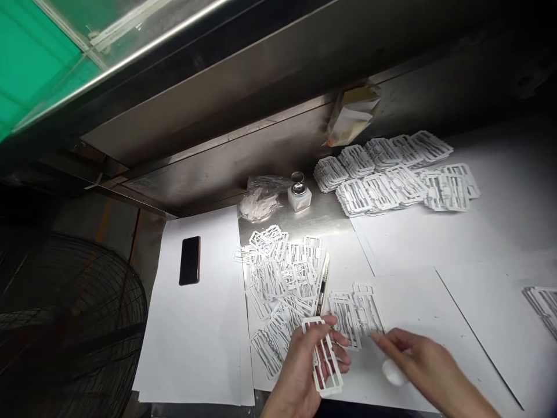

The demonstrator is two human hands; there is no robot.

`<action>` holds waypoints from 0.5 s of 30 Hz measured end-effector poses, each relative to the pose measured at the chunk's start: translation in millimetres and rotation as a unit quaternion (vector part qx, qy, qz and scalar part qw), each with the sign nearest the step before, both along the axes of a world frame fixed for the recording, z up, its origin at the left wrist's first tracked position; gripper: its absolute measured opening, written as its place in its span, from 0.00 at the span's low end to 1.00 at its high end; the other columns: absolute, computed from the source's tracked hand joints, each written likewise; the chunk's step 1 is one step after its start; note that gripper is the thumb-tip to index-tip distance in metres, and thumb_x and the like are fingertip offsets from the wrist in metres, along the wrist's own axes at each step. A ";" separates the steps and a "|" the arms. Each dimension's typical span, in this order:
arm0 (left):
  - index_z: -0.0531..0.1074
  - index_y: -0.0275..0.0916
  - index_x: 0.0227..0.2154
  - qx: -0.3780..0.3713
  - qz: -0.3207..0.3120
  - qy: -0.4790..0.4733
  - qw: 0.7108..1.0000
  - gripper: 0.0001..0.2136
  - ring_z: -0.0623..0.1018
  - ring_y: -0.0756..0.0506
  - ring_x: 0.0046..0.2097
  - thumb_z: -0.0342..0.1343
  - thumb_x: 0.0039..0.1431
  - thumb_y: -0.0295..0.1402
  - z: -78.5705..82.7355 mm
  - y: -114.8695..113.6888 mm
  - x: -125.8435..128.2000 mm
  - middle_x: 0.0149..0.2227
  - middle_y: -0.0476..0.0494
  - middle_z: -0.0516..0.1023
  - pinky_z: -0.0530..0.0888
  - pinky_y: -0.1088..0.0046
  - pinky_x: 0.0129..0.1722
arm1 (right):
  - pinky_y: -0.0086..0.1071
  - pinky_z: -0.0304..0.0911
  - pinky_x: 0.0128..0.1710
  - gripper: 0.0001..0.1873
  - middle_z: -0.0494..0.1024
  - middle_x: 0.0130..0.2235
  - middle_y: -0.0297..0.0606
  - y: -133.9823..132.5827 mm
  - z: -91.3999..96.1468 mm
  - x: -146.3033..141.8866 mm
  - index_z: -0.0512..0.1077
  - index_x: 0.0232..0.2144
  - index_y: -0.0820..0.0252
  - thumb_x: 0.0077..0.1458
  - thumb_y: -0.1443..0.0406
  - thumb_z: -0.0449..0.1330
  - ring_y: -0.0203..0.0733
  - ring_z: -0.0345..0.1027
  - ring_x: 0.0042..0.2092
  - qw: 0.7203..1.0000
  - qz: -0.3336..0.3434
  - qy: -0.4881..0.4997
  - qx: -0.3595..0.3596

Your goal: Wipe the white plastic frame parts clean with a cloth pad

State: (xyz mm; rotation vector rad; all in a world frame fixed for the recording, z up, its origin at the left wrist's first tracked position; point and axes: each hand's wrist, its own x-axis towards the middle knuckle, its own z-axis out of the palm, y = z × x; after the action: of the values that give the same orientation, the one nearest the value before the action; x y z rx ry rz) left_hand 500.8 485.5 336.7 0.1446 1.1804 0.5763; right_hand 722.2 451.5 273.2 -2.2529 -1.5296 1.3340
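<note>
The left hand (304,363) grips a white frame (324,360) over the table (435,238). The right hand (413,354), fingers spread, holds a white pad (394,373) and touches loose frames (357,310).

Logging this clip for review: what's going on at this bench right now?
A person holds a white plastic frame in the left hand. The right hand reaches toward two frames lying flat on the paper-covered table, with something small and white under its palm. A loose heap of frames lies beside a utility knife; neater stacks sit farther back.
</note>
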 end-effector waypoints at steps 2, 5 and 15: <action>0.71 0.30 0.47 0.036 -0.039 0.107 0.993 0.19 0.73 0.44 0.34 0.58 0.54 0.35 -8.5 0.7 11.1 0.36 0.39 0.76 0.68 0.62 0.43 | 0.37 0.64 0.35 0.26 0.74 0.26 0.34 -11.6 -16.3 -16.8 0.73 0.28 0.58 0.59 0.43 0.54 0.43 0.69 0.31 0.997 0.031 0.002 -0.069; 0.75 0.32 0.40 0.089 -0.069 0.195 0.974 0.14 0.72 0.38 0.44 0.62 0.48 0.28 -21.2 1.4 26.1 0.38 0.38 0.75 0.63 0.60 0.50 | 0.38 0.62 0.38 0.20 0.74 0.29 0.34 -19.3 -22.6 -36.8 0.73 0.32 0.59 0.66 0.50 0.54 0.42 0.69 0.34 0.992 0.047 -0.003 -0.119; 0.71 0.33 0.50 0.067 -0.001 0.102 0.993 0.27 0.74 0.39 0.50 0.67 0.51 0.43 -25.5 -4.6 13.6 0.47 0.36 0.76 0.69 0.64 0.50 | 0.29 0.56 0.27 0.24 0.66 0.27 0.30 -17.9 39.8 -38.4 0.70 0.29 0.54 0.62 0.43 0.50 0.39 0.60 0.28 0.973 0.014 0.207 -0.100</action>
State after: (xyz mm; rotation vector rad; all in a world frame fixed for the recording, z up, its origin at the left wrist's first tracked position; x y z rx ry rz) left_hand 514.4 480.9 311.2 0.3249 1.3393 0.6495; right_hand 683.8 433.6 313.0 -1.8853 -1.3335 1.8951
